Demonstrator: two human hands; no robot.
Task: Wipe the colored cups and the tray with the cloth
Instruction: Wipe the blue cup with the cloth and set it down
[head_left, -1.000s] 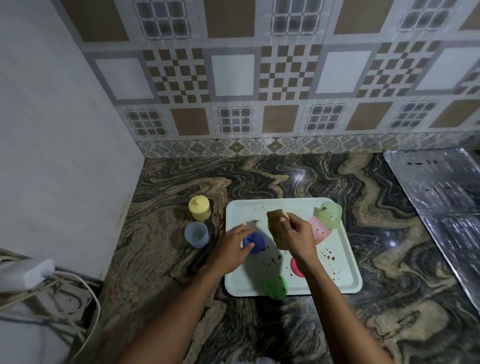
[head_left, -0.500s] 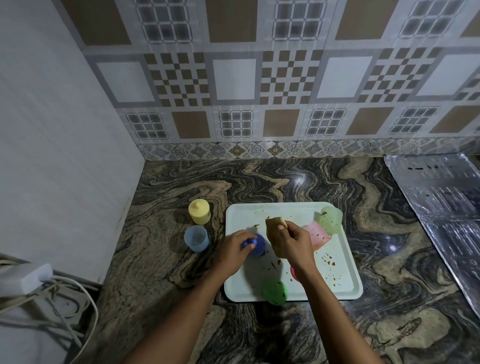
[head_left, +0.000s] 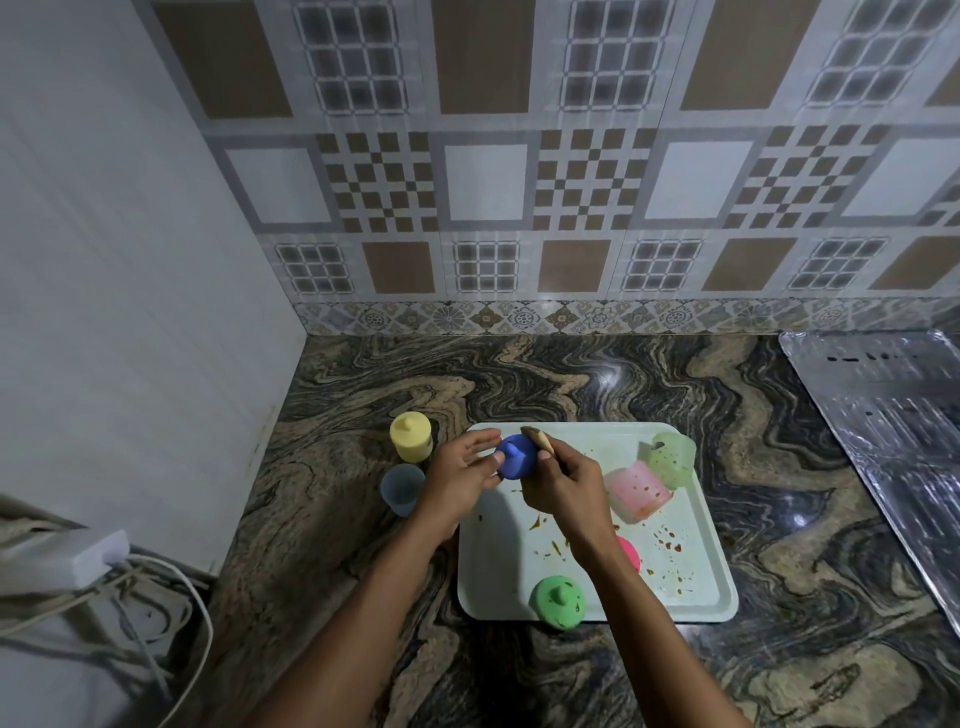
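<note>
— Over the tray's (head_left: 691, 603) far left corner, what's happening?
— Their left hand (head_left: 460, 480) is gripping the blue cup (head_left: 514, 457) in the air; the right hand (head_left: 563, 480) is pinching the brown cloth (head_left: 537, 437), pressing it against that cup.
— Others?
— Pink cup (head_left: 638, 489) is lying sideways on the tray.

I see both forearms reaching forward, my left hand (head_left: 462, 475) cupped with fingers (head_left: 480, 441) curled, my right hand (head_left: 566, 480) closed in a pinch beside it.
</note>
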